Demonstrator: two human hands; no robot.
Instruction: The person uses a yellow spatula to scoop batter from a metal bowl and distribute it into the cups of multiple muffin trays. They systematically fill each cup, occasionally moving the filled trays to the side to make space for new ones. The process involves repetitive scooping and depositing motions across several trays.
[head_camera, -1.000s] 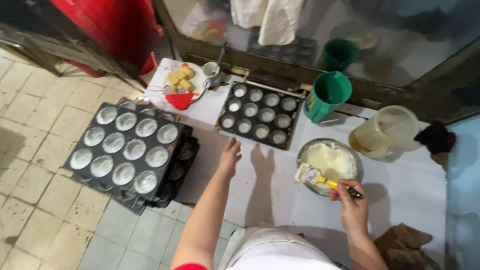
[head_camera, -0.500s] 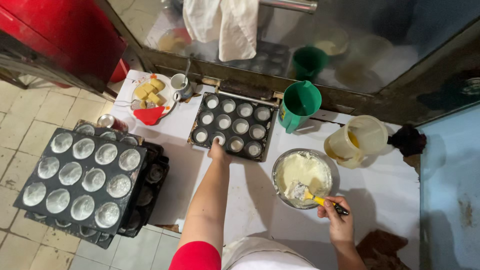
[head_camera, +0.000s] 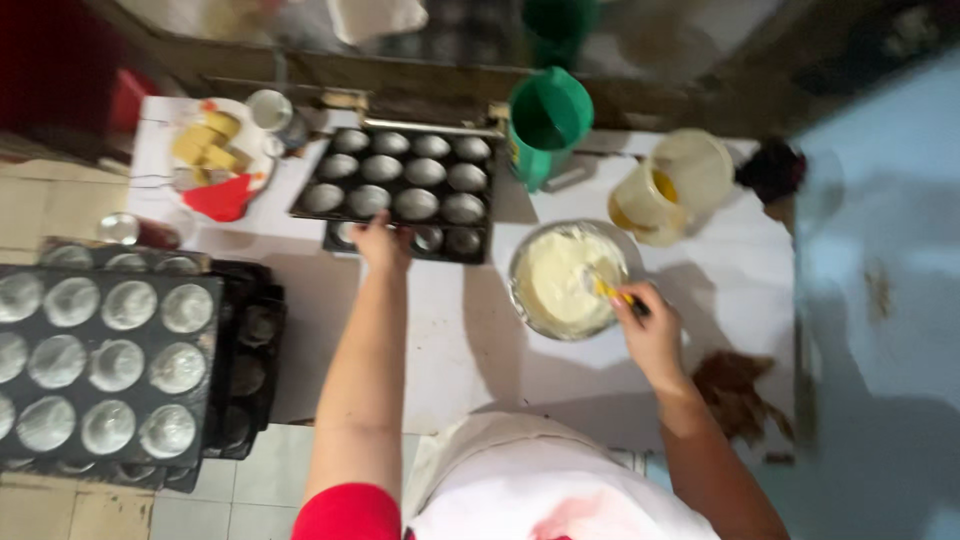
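My left hand (head_camera: 381, 243) grips the near edge of a dark muffin tray (head_camera: 400, 190) that lies on the white table (head_camera: 450, 340); its cups are empty. My right hand (head_camera: 648, 325) holds a yellow-handled spatula (head_camera: 606, 290) whose blade dips into pale batter in a round metal bowl (head_camera: 566, 279). The bowl stands to the right of the tray.
A stack of dark muffin trays (head_camera: 105, 365) sits at the left over a tiled floor. Behind the tray are a plate with yellow blocks (head_camera: 212, 150), a green jug (head_camera: 547, 120) and a clear jug with yellow liquid (head_camera: 668, 186). A brown cloth (head_camera: 740, 395) lies at the right.
My left hand has reached forward and closed on the tray's near edge. My right hand has brought the spatula further into the bowl. The view has shifted to the right.
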